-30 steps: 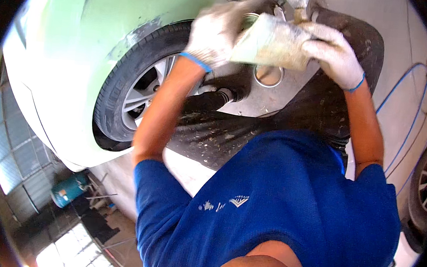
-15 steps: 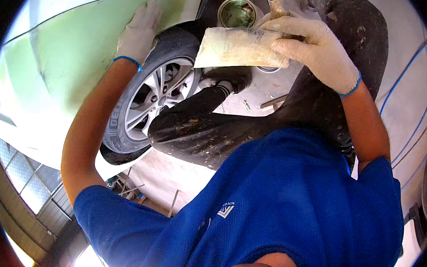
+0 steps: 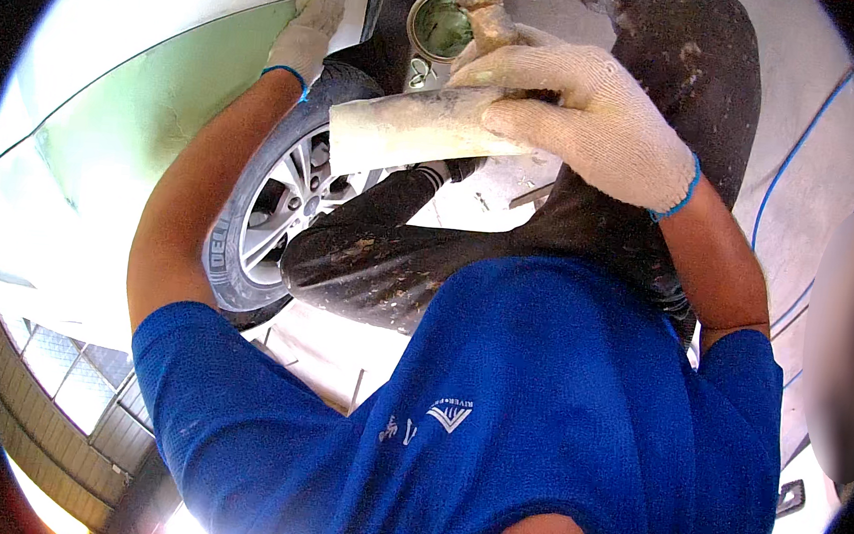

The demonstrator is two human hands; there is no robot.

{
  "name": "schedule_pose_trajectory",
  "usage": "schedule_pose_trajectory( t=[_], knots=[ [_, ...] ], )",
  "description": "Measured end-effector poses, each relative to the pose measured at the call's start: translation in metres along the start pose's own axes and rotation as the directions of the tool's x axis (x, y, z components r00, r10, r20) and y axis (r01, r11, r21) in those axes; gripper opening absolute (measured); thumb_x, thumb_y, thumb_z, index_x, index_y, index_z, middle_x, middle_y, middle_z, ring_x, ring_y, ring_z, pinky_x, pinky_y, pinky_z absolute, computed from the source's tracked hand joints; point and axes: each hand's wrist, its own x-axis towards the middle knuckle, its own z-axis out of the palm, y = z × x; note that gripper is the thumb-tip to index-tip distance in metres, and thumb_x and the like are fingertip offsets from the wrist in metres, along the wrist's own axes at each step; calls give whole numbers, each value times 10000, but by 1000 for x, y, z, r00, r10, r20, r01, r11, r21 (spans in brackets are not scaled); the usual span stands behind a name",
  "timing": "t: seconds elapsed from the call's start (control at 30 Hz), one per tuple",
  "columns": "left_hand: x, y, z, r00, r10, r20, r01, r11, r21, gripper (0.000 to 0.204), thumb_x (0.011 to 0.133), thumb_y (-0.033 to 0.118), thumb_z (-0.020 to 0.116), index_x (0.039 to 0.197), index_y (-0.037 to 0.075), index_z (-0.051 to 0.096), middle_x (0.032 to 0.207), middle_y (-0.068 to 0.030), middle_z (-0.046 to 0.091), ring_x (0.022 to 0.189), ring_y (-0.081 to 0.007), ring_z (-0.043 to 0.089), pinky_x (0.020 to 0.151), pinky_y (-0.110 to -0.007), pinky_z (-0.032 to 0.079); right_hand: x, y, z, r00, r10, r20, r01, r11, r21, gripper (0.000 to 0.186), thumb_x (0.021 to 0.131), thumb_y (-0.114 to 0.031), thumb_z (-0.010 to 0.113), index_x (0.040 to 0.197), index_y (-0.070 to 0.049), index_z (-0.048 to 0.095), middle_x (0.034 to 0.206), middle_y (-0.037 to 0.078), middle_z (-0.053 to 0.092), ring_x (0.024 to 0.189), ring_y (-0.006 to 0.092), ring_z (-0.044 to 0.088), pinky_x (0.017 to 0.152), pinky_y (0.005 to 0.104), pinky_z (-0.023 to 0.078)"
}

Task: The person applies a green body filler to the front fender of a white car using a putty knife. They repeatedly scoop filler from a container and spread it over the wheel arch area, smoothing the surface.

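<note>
My left hand (image 3: 310, 32), in a white knit glove, lies flat with fingers stretched out on a pale-green patched car body panel (image 3: 217, 70), close to the panel's end above the tyre. Nothing shows in it. My gloved right hand (image 3: 599, 125) is closed on a pale, smeared flat board (image 3: 408, 130), which reaches out leftward in front of the wheel. A putty knife (image 3: 486, 21) with a stained handle also sits in that hand's grip; its blade points up and left, cut off by the upper edge.
An open tin (image 3: 413, 27) with green paste inside stands on the floor beyond the board. The car's wheel (image 3: 292, 191) is left of my bent leg (image 3: 366, 272). Blue hoses (image 3: 801, 161) run over the floor at right. A blurred dark shape stands at the far right.
My left hand has slid right and slightly up along the panel toward its end. My right hand has shifted left and a little down with the board and putty knife, and the board has tilted.
</note>
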Motion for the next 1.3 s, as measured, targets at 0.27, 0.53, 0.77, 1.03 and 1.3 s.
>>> schedule_pose_trajectory(
  t=[0.27, 0.53, 0.77, 1.03, 1.3],
  knots=[
    [-46, -19, 36, 937, -252, -243, -9, 677, -736, 830, 746, 93, 734, 1482, 70, 350, 1569, -130, 269, 1436, -335, 262, 1203, -374, 218, -5, 4, 1, 996, 88, 34, -89, 996, 31, 268, 882, -94, 606, 1124, -14, 689, 924, 84, 703, 847, 146, 631, 794, 285, 513],
    [-111, -41, 0, 966, -242, -89, 124, 739, -662, 932, 744, 155, 764, 1516, 85, 247, 1579, -118, 243, 1457, -295, 226, 1211, -368, 205, -1, 18, 6, 998, 39, 44, -35, 996, -83, 297, 887, -150, 637, 1144, -7, 681, 951, 71, 707, 882, 136, 634, 822, 279, 515],
    [-183, -38, -22, 915, -399, -54, 285, 736, -615, 857, 810, 283, 722, 1504, 70, 267, 1572, -131, 253, 1453, -284, 242, 1205, -378, 212, 3, 22, 11, 996, -19, 85, 26, 996, -88, 312, 884, -169, 651, 1145, 0, 678, 968, 67, 706, 896, 136, 635, 840, 280, 517],
    [-203, 20, -131, 758, -650, 52, -443, -572, -691, 529, 913, 344, 631, 1320, 18, 544, 1291, -143, 597, 1182, -291, 570, 1044, -387, 408, -3, -4, 43, 921, 43, 386, -137, 966, 220, 355, 857, -102, 665, 1194, 9, 651, 1143, 77, 677, 1042, 160, 615, 958, 294, 477],
    [-194, 45, -175, 669, -736, 108, -743, -667, 59, 353, 950, 140, 561, 1273, 11, 501, 1049, -55, 607, 868, -110, 563, 778, -261, 487, -11, -36, 72, 835, 374, 404, -486, 845, 223, 279, 823, -11, 658, 1087, 80, 661, 1049, 113, 681, 928, 171, 641, 827, 293, 519]
  ],
)
